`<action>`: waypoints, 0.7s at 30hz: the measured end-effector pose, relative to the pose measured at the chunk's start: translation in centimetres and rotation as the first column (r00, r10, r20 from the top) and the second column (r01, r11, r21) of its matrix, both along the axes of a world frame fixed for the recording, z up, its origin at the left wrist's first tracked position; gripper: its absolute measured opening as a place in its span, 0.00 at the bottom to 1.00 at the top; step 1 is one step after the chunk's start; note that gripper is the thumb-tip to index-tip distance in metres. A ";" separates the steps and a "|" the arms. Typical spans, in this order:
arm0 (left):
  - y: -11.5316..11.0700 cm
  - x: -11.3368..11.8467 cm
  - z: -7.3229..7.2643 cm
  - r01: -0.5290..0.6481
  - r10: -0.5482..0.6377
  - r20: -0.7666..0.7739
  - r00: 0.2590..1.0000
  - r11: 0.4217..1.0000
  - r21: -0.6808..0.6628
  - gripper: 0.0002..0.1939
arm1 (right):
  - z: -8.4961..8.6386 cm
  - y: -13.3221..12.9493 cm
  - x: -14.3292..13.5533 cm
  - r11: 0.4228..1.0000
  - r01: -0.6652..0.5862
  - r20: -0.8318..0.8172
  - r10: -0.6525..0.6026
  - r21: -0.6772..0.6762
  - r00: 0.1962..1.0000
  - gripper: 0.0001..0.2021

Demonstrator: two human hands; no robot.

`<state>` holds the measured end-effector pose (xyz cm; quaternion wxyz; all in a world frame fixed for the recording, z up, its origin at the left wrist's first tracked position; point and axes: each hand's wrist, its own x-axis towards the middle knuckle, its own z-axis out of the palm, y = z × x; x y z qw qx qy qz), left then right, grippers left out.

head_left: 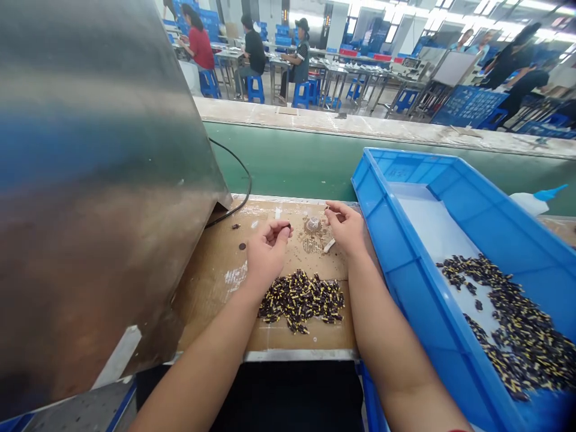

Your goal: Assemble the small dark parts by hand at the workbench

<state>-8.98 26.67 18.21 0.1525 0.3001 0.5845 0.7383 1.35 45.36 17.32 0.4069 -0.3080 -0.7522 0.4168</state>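
My left hand (266,255) is closed in a pinch above the cardboard-covered work surface (204,294), with a small dark part (289,227) between thumb and fingertips. To its right, my right hand (347,229) is also pinched, its fingertips around something tiny and dark that I cannot make out. Between the hands lie a small clear lump (314,224) on a stained patch and a short white stick (329,245). Nearer to me spreads a pile of small dark parts with yellow ends (302,300), below both hands.
A large metal housing (99,180) stands at left, a black cable (245,171) curving from it. At right sits a blue bin (405,258) holding many similar parts. A dark disc (242,246) lies left. Behind runs a green belt (292,156); people sit at tables beyond.
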 end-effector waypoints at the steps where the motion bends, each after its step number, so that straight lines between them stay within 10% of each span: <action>1: 0.0 -0.1 -0.8 0.003 -0.002 0.018 1.000 1.000 -0.023 0.12 | -0.8 0.2 -0.2 0.998 0.045 -0.004 -0.045 0.035 0.999 0.19; 21: -1.0 0.6 -0.8 -0.028 0.034 0.164 0.986 0.999 -0.043 0.12 | -3.2 0.1 -1.1 0.975 0.031 0.136 -0.062 0.218 0.989 0.14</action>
